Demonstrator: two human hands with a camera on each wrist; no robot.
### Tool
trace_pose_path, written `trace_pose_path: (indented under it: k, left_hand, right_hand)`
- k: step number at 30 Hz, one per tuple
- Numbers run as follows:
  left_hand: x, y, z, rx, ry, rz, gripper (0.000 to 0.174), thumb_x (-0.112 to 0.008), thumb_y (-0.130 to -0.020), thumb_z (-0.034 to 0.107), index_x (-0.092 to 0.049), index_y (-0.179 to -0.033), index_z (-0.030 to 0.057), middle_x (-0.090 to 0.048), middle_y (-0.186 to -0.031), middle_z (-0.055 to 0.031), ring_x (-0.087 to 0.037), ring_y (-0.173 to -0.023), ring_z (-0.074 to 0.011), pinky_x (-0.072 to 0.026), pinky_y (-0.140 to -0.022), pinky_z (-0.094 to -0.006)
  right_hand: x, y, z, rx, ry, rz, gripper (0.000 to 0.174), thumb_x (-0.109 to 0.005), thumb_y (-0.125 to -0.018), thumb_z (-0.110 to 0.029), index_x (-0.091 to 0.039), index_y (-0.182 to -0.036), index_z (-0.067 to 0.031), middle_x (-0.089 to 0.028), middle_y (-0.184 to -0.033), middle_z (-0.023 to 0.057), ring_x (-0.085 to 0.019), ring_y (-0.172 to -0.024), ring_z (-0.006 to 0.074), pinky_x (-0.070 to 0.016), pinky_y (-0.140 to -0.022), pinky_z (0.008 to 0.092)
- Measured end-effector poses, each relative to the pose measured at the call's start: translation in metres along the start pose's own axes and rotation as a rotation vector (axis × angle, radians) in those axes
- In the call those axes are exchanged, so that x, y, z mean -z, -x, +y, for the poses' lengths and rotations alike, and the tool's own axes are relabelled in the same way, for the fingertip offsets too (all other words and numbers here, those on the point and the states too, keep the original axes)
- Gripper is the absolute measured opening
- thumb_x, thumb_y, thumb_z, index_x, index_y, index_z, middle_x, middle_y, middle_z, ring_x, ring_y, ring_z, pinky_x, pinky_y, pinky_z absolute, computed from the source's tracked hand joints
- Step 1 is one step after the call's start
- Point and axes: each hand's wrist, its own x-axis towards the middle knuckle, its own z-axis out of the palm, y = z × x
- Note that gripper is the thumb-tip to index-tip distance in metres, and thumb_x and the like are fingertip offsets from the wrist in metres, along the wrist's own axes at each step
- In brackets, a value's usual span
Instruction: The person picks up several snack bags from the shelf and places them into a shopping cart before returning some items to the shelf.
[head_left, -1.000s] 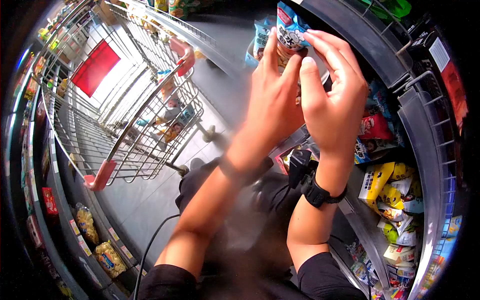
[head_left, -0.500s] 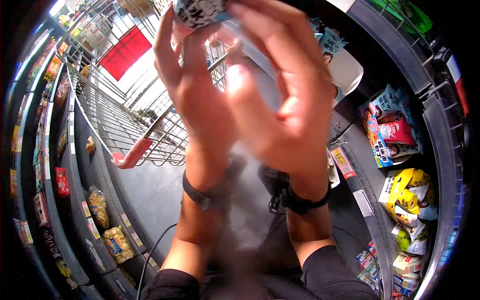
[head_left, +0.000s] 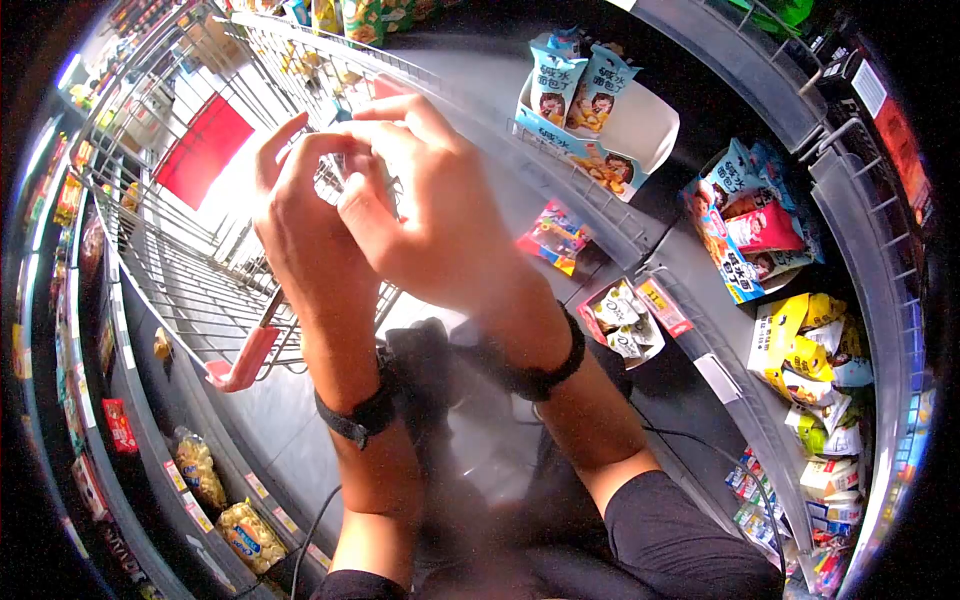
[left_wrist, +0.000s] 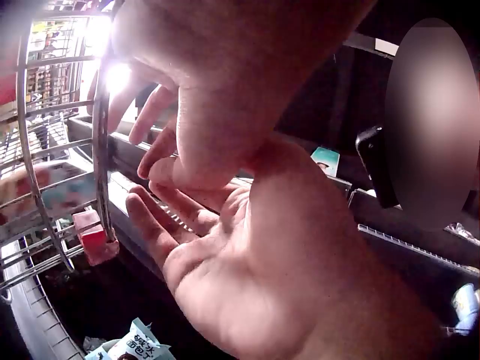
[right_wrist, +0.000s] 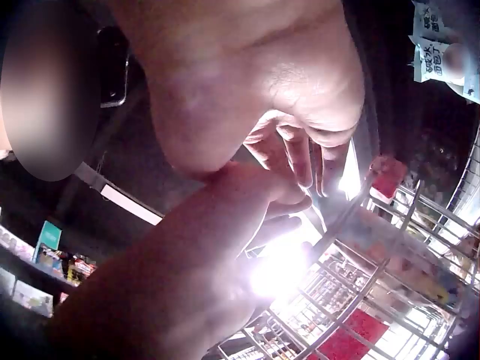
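Both bare hands are over the near side of a wire shopping cart (head_left: 245, 362) in the head view. My left hand (head_left: 315, 235) has its fingers bent loosely. Close beside it, the right hand (head_left: 445, 215) overlaps its fingers, thumb and fingers gently bowed. No packet shows between the fingers in any view; cart wires are visible through the gap. To the right, blue snack bags (head_left: 602, 92) stand in a cardboard display box (head_left: 652, 130), partly filled. The wrist views show the hands crossing, fingers spread and relaxed.
A second box of blue and red snack packets (head_left: 765, 235) sits on the right shelf, with yellow packets (head_left: 805, 350) nearer me. A small box of white packets (head_left: 620, 320) is below the shelf rail. Left shelves hold bagged goods (head_left: 250, 535). A black cable (head_left: 300, 540) hangs beside my left arm.
My hands have travelled left from the display box to over the cart. The blue snack bag they held between their fingers earlier no longer shows there.
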Motion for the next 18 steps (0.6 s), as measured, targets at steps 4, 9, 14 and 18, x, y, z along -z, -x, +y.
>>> trace_pose_path:
  k: [4,9,14,18]
  left_hand:
    - [-0.005,-0.001,0.006,-0.057,-0.021,0.029,0.015,-0.073,-0.086,0.009,-0.073,-0.1,0.0047,-0.07,-0.117,-0.0233,-0.069,-0.112,-0.0407,-0.0559,-0.09,-0.0459]
    - [-0.032,0.001,0.033,-0.017,0.213,0.021,0.017,-0.07,-0.085,0.004,-0.072,-0.102,0.0038,-0.073,-0.113,-0.0176,-0.071,-0.108,-0.0378,-0.0562,-0.092,-0.0437]
    - [-0.098,0.007,0.039,-0.059,0.479,-0.056,0.029,-0.066,-0.083,0.001,-0.07,-0.111,-0.0003,-0.071,-0.109,-0.0193,-0.069,-0.104,-0.0373,-0.0546,-0.094,-0.0424]
    - [-0.142,0.015,0.043,0.193,0.658,-0.27,0.039,-0.057,-0.097,-0.004,-0.06,-0.135,0.0,-0.068,-0.133,-0.0161,-0.065,-0.127,-0.025,-0.0541,-0.106,-0.0397]
  right_hand:
    - [0.011,0.001,0.004,0.028,-0.014,0.012,0.035,-0.065,-0.088,-0.011,-0.07,-0.118,0.0058,-0.064,-0.126,0.0257,-0.064,-0.124,0.0397,-0.0523,-0.105,0.0434]
    - [0.038,0.0,0.013,-0.079,-0.021,0.069,0.035,-0.063,-0.091,-0.012,-0.069,-0.122,0.0044,-0.066,-0.121,0.0199,-0.068,-0.112,0.0296,-0.0566,-0.097,0.0394]
    - [0.064,-0.003,0.066,-0.128,0.094,0.337,0.035,-0.065,-0.089,-0.015,-0.063,-0.119,0.0036,-0.064,-0.113,0.023,-0.066,-0.101,0.0384,-0.0543,-0.092,0.045]
    - [0.088,-0.006,0.096,-0.399,0.072,0.427,0.041,-0.067,-0.089,-0.017,-0.062,-0.125,0.0,-0.064,-0.115,0.0221,-0.063,-0.106,0.0369,-0.0513,-0.096,0.0463]
